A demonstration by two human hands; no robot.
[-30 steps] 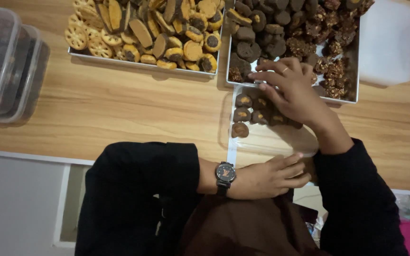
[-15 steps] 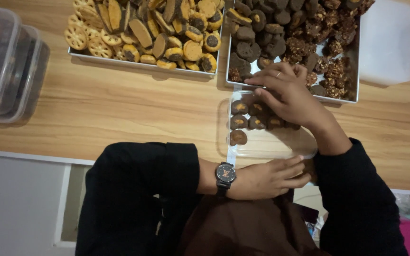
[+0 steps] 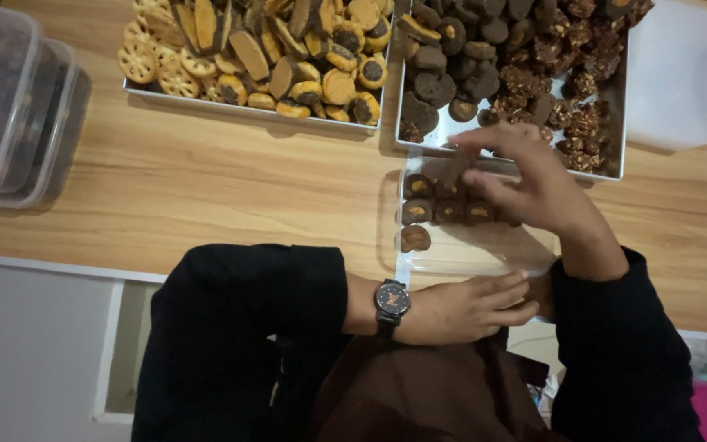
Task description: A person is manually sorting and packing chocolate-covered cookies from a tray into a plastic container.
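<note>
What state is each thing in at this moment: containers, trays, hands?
Clear container: open, partly filled with dark cookies in rows.
Right tray: heaped with dark cookies and clusters.
Left tray: full of yellow and brown cookies.
Stacked tubs: filled, apparently lidded.
White lid: lying flat, off any container.
Right hand: over the container, grip on a dark cookie.
Left hand: resting at the container's near edge.

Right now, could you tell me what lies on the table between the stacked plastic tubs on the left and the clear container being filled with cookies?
In the head view, only bare wooden tabletop lies between the stacked tubs and the clear container.
</note>
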